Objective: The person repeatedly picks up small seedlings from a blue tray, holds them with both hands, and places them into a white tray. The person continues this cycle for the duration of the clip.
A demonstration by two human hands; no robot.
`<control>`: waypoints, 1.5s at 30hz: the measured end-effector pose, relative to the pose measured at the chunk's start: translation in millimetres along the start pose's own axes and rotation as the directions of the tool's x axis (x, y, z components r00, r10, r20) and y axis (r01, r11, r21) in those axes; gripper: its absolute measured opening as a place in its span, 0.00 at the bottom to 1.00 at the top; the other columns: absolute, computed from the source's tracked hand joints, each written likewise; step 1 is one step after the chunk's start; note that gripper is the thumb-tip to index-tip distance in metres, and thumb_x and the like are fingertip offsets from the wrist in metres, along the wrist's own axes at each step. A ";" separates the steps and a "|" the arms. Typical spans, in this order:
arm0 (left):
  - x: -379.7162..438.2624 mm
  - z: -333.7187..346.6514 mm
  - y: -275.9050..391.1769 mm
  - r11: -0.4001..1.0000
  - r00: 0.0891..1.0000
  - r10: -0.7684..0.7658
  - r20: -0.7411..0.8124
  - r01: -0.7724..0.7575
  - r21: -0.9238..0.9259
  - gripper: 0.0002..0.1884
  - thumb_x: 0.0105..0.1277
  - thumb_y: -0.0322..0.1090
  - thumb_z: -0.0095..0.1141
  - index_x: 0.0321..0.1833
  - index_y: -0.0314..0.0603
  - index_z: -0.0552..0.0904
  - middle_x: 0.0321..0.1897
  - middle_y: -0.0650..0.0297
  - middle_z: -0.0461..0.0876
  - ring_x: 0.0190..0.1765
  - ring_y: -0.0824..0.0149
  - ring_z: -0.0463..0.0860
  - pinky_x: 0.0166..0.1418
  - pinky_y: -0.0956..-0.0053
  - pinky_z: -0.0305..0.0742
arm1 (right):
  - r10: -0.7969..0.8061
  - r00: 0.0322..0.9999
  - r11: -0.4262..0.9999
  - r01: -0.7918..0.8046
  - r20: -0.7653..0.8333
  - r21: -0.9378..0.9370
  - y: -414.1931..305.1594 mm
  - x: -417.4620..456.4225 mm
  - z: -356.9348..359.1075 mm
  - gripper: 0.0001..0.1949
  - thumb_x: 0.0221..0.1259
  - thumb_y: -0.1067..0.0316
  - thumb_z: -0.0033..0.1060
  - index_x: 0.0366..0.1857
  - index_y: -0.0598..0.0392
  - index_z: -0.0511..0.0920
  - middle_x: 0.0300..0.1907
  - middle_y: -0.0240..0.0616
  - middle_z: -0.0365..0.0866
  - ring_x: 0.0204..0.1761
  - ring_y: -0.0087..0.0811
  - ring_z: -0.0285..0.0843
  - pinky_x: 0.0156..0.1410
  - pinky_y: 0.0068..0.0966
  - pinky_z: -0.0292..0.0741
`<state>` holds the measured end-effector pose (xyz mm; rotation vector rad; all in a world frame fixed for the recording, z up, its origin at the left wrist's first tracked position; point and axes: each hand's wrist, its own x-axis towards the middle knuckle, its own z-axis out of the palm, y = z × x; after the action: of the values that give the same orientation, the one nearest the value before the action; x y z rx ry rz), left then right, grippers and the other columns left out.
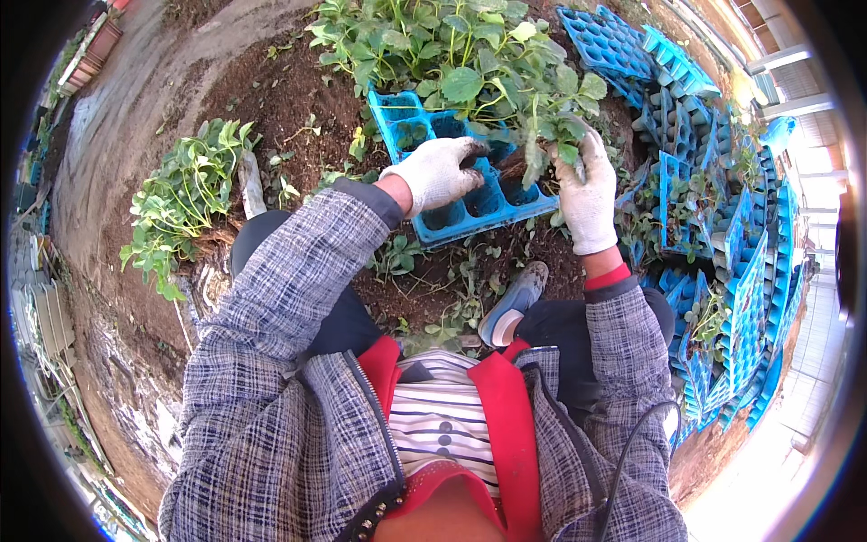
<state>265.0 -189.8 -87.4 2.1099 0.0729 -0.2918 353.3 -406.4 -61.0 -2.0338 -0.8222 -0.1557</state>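
A blue plastic plug tray (491, 221) with deep square cells lies before me, its near cells bare of plants. Leafy strawberry seedlings (433, 51) crowd its far part. My left hand (440, 173), in a white knit glove with soiled fingertips, is over the tray's near left cells; its thumb and fingers are apart with nothing seen between them. At the tray's right side my right hand (588, 190), gloved likewise, grips a strawberry seedling (567, 132). That plant's brown root plug (515, 164) points left over the cells. Leaves partly cover the right fingertips.
A bunch of bare-rooted seedlings (193, 196) lies on the left by my knee. Many used blue trays (745, 278) are piled on the right, with more trays (606, 44) at the far right. Loose leaves litter the dark soil (271, 95). My shoe (516, 298) is close below the tray.
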 end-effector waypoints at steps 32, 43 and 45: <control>-120.8 -58.6 -3.6 0.859 0.644 -0.005 -0.765 -0.389 -0.333 0.33 0.62 0.21 0.66 0.72 0.34 0.71 0.62 0.59 0.81 0.61 0.69 0.81 0.67 0.73 0.76 | -0.053 0.973 0.758 -0.107 0.224 0.644 -131.1 45.6 128.4 0.19 0.62 0.74 0.67 0.57 0.63 0.79 0.51 0.38 0.85 0.51 0.25 0.80 0.60 0.25 0.77; -141.5 -84.1 -34.1 0.086 0.961 0.122 -0.248 -0.259 -0.962 0.25 0.73 0.33 0.62 0.70 0.35 0.73 0.60 0.50 0.82 0.59 0.50 0.85 0.62 0.49 0.85 | -0.143 0.790 0.219 -0.562 0.596 0.798 -138.3 45.9 116.1 0.21 0.68 0.69 0.68 0.62 0.64 0.77 0.52 0.38 0.85 0.52 0.28 0.84 0.57 0.24 0.79; -141.1 -85.1 -35.0 0.092 0.968 0.065 -0.243 -0.248 -0.964 0.23 0.73 0.32 0.61 0.69 0.35 0.73 0.61 0.50 0.82 0.60 0.48 0.85 0.62 0.46 0.85 | -0.138 0.784 0.293 -0.551 0.605 0.781 -135.8 50.7 115.4 0.20 0.67 0.69 0.68 0.61 0.64 0.78 0.50 0.38 0.85 0.51 0.27 0.84 0.55 0.24 0.80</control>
<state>137.4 -90.2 -40.3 0.6664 0.0876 0.0873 287.1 -240.6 -11.4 -0.9220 -0.6764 1.0013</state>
